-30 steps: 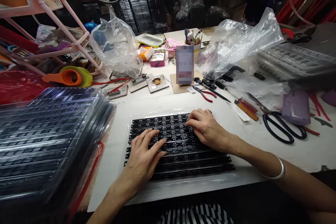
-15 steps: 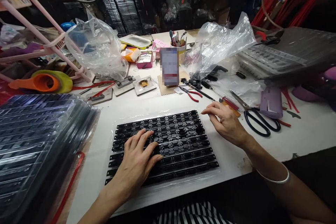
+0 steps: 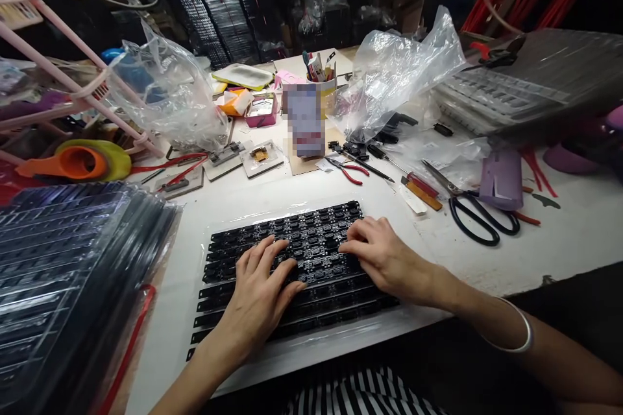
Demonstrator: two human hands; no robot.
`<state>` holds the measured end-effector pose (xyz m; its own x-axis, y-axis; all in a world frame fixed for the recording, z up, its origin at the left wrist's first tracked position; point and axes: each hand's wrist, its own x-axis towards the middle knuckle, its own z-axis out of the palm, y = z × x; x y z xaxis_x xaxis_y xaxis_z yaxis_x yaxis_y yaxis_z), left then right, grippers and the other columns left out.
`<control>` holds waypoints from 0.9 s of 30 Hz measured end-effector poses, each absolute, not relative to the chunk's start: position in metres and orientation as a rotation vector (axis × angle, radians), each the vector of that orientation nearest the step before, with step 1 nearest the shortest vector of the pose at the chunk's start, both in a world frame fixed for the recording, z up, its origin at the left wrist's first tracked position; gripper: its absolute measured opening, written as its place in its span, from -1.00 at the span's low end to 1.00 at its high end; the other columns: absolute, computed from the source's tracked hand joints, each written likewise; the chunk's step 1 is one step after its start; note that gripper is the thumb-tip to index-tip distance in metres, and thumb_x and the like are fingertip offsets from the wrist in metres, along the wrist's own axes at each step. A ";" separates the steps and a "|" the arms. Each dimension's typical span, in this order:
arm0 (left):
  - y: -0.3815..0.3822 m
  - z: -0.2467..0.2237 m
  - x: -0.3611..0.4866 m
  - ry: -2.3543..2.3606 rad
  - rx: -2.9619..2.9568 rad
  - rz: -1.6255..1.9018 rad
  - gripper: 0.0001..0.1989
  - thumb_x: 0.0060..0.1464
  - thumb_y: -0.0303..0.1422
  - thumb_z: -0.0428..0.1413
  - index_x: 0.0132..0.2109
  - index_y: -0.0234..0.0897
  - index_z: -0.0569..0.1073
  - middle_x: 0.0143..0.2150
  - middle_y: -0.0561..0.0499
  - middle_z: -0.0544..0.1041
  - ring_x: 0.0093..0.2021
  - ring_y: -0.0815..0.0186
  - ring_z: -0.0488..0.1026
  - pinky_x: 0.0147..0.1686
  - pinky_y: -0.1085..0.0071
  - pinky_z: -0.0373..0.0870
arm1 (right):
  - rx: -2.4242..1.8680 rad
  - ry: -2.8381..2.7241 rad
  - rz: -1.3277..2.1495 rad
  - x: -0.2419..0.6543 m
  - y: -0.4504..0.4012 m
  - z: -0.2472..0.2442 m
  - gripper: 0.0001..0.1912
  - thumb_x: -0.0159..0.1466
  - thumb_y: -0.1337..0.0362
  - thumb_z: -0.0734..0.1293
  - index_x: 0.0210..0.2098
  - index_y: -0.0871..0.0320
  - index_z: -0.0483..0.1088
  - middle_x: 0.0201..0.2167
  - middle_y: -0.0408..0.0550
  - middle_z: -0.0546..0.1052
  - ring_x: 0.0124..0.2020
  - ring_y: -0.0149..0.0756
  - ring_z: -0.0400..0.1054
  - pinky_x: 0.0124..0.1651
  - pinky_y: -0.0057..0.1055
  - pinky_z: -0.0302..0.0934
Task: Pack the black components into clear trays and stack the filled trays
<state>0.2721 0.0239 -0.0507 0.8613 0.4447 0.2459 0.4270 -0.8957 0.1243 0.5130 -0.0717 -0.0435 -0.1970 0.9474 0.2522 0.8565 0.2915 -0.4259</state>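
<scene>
The left hand (image 3: 260, 285), fingers spread apart, rests on rows of black circuit-board strips (image 3: 314, 251) lying in a clear plastic tray (image 3: 341, 331) on the white worktop (image 3: 574, 233), while the right hand (image 3: 382, 256) bunches its fingers at their right side, whether pinching anything I cannot tell.
</scene>
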 end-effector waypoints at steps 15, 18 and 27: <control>0.023 -0.052 0.273 0.706 2.916 0.452 -0.82 0.18 -0.32 0.04 -0.10 -0.24 0.41 0.08 -0.18 0.39 0.19 -0.01 0.20 0.04 -0.02 0.23 | -1.789 -1.873 0.109 0.542 -0.083 -0.032 -0.70 0.21 0.57 0.13 -0.25 0.21 0.43 -0.31 0.00 0.40 -0.24 -0.22 0.23 -0.20 -0.24 -0.01; 0.024 -0.052 0.273 0.683 2.924 0.472 -0.82 0.17 -0.31 0.04 -0.11 -0.26 0.42 0.07 -0.20 0.38 0.19 -0.02 0.20 0.03 -0.02 0.24 | -1.816 -1.936 0.147 0.545 -0.091 -0.035 -0.69 0.21 0.56 0.14 -0.25 0.17 0.44 -0.30 -0.01 0.38 -0.24 -0.23 0.22 -0.19 -0.24 -0.01; 0.016 -0.044 0.274 0.658 2.894 0.465 -0.79 0.18 -0.35 0.03 -0.03 -0.19 0.38 0.12 -0.18 0.33 0.22 0.00 0.15 0.06 -0.01 0.22 | -1.855 -2.086 0.141 0.530 -0.090 -0.045 -0.71 0.16 0.59 0.16 -0.36 0.19 0.44 -0.26 0.02 0.41 -0.21 -0.19 0.21 -0.16 -0.23 -0.03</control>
